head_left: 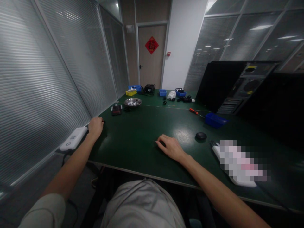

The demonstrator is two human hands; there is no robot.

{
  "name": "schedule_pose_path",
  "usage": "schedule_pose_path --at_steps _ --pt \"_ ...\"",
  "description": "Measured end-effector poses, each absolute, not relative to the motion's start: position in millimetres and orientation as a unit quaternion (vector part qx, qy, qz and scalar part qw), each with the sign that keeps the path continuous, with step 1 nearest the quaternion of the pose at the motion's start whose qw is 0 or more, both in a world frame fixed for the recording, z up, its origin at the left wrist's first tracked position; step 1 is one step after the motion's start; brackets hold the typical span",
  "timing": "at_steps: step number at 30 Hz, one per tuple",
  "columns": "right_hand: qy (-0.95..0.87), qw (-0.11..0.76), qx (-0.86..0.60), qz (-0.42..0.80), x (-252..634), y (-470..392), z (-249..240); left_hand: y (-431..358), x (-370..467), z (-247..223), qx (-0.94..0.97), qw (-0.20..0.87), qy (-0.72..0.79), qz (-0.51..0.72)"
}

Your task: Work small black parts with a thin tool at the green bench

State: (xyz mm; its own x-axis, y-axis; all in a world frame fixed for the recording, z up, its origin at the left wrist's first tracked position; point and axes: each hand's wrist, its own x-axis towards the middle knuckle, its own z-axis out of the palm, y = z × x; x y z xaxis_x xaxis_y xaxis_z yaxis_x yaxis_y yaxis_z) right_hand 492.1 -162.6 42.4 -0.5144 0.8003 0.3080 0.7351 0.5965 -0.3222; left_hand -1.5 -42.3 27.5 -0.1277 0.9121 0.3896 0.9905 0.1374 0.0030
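Dark green table top (142, 152); 2 bare hands at it, set well apart. Right hand (171, 146): back up, near the front edge, fingers curled, thumb and forefinger appear closed on a slim pale piece (155, 141) – too small to identify. Left hand (95, 126): at the table's left edge, farther forward than the other, fingers bent. Small dark item (104, 121) at its fingertips; gripped or only touched, cannot tell, nor how far the fingers are parted.

Key relation: the pale piece juts from the right fingertips to the left, visible long axis roughly sideways, its free end on the side facing the left hand. Right hand has it; left is well off, to the left and forward.

Surroundings: white device (74, 138) just outside the left wrist. Dark case (116, 109) and metal dish (133, 102) lie ahead, nearer the left hand. Black mouse (200, 136) to the right of the right hand; beyond it, an orange-handled screwdriver (194, 111) – handle at the left, shaft running right to the blue tray (215, 120)
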Motion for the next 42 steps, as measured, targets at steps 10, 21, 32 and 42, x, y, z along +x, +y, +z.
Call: schedule_pose_path --at_steps 10,21,32,42 --pt "-0.864 0.207 -0.455 0.059 491.7 -162.4 41.2 -55.5 74.1 45.9 -0.771 -0.067 -0.583 -0.247" --pt "-0.847 0.191 -0.493 0.053 491.6 -164.3 44.2 -110.4 239.8 38.9 -0.871 -0.255 -0.315 -0.277" --pt "-0.856 0.175 -0.484 0.045 490.0 -163.5 43.9 -117.3 237.8 35.0 -0.865 -0.274 -0.311 -0.282" --pt "-0.866 0.196 -0.457 0.062 488.3 -164.9 44.6 -119.8 239.9 36.2 -0.855 -0.295 -0.301 -0.302"
